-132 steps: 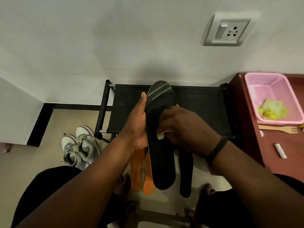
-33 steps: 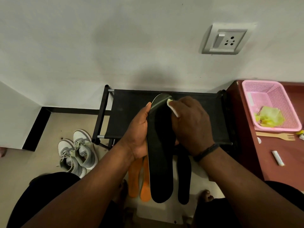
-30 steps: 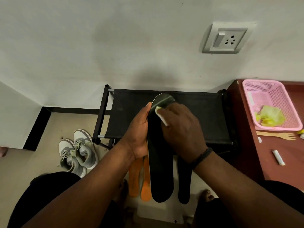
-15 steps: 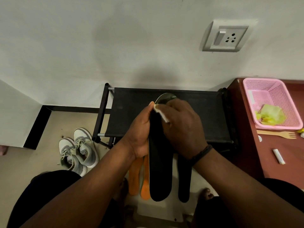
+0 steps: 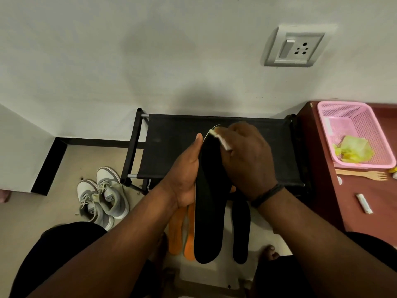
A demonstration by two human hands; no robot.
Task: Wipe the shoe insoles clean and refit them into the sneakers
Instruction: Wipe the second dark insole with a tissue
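- Fingers of my right hand point(image 5: 247, 160) are curled around a small pale wipe point(image 5: 222, 140), pressing it onto the toe end of the black insole point(image 5: 209, 211); my left hand point(image 5: 184, 179) clasps that insole along its left edge, thumb up the side, holding it upright over the front edge of the bench point(image 5: 171, 147).
- With the wipe this near the tip, I judge the main risk is the thin toe end folding back under pressure, since my left hand supports it lower down, so the wipe could skid off the rim.
- My grip on the wipe is a small pinch; if it bunches up further, bare fingertips would rub the surface instead and smear it.
- The heel end hangs free below my hands, just above the second black insole point(image 5: 241, 229) and two orange insoles point(image 5: 182, 231) on the floor by the front of the bench. If my left hand loosens, the cleaned one would likely drop onto those and pick up grit.
- The sneakers point(image 5: 103, 196) sit on the floor off the bench's front left corner, well apart from my hands, so refitting is not yet begun; I could mix up cleaned and uncleaned insoles, or which sneaker each belongs in, as the black ones look alike.
- I cannot tell how dirty the wipe's working face is.
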